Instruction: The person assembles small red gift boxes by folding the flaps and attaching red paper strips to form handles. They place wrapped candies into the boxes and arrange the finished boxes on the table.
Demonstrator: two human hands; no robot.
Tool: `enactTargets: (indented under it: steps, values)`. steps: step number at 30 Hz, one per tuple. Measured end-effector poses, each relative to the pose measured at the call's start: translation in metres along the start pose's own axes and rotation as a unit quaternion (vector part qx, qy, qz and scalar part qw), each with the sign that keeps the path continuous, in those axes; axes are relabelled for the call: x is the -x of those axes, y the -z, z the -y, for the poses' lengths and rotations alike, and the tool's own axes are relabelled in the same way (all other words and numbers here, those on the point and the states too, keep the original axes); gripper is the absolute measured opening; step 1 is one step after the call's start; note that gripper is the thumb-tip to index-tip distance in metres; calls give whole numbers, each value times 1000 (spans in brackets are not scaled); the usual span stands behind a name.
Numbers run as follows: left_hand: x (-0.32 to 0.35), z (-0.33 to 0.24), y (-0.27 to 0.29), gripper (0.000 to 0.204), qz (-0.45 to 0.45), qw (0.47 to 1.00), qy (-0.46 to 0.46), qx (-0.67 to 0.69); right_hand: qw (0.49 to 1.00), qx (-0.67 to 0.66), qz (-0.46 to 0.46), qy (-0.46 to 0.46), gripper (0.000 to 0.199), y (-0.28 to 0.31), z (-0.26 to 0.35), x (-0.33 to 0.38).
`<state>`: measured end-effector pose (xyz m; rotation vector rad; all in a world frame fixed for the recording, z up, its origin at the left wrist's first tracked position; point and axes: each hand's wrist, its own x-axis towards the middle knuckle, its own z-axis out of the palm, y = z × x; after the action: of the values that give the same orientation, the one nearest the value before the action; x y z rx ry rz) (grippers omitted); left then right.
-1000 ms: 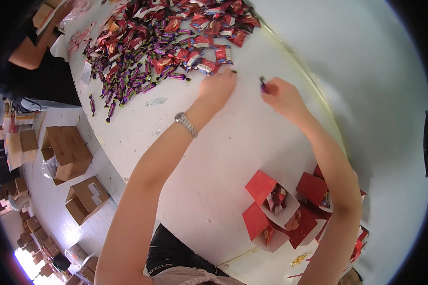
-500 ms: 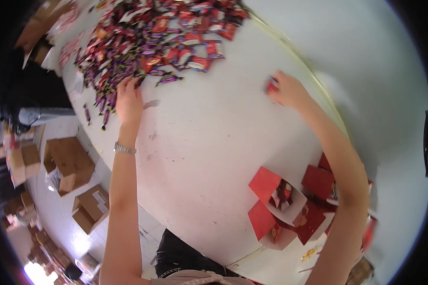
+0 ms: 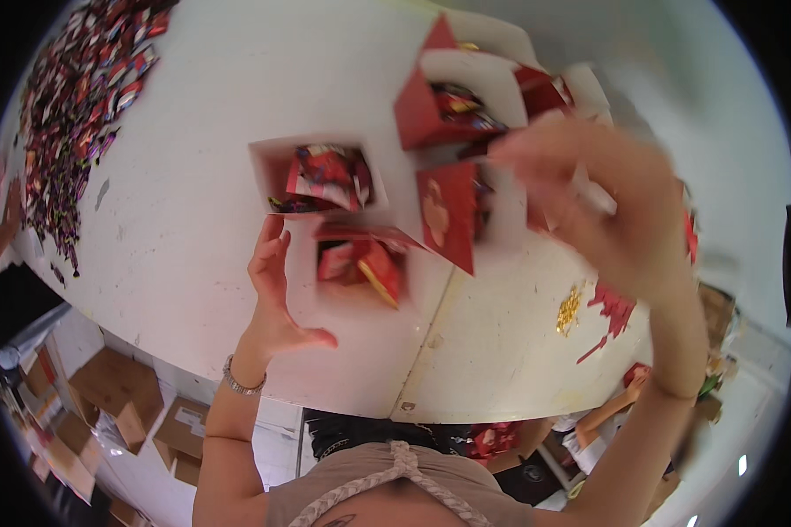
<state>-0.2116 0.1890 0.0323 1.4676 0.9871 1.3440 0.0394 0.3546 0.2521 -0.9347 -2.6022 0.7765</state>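
Note:
My left hand [image 3: 272, 294] is open, thumb spread from the fingers, at the left side of a red-and-white carton [image 3: 360, 272] with wrapped sweets in it. Its fingertips are by the lower edge of another open carton [image 3: 264, 171], filled with red and purple wrapped sweets [image 3: 325, 176]. Blurred by motion, my right hand [image 3: 598, 198] is over the cartons on the right, fingers stretched to the left, with nothing visible in them. Below its fingertips stands a red carton flap [image 3: 448, 215]; a further red carton [image 3: 413, 110] holding sweets is beyond.
A big heap of wrapped sweets [image 3: 79, 105] covers the table's far left. Small gold pieces [image 3: 569, 309] and red strips [image 3: 613, 307] lie at the right. Brown cardboard boxes [image 3: 119, 386] are on the floor at left. Other people's arms [image 3: 602, 413] show at lower right and far left.
The view has swung right, toward the cartons. My left hand has left the sweet heap and is beside the cartons. The red wrapped sweet no longer shows in my right hand, now over the cartons.

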Motion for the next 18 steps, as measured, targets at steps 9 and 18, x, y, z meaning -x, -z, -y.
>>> enactTargets:
  steps: [9, 18]
  values:
    - [14, 22, -67, 107, 13, 992, 92, 85, 978, 26, -198, -51, 34, -172, 13, 171]
    - [99, -7, -110, 60, 60, 990, 24, -125, 931, -102, -350, -4, 44, -243, 10, 239]
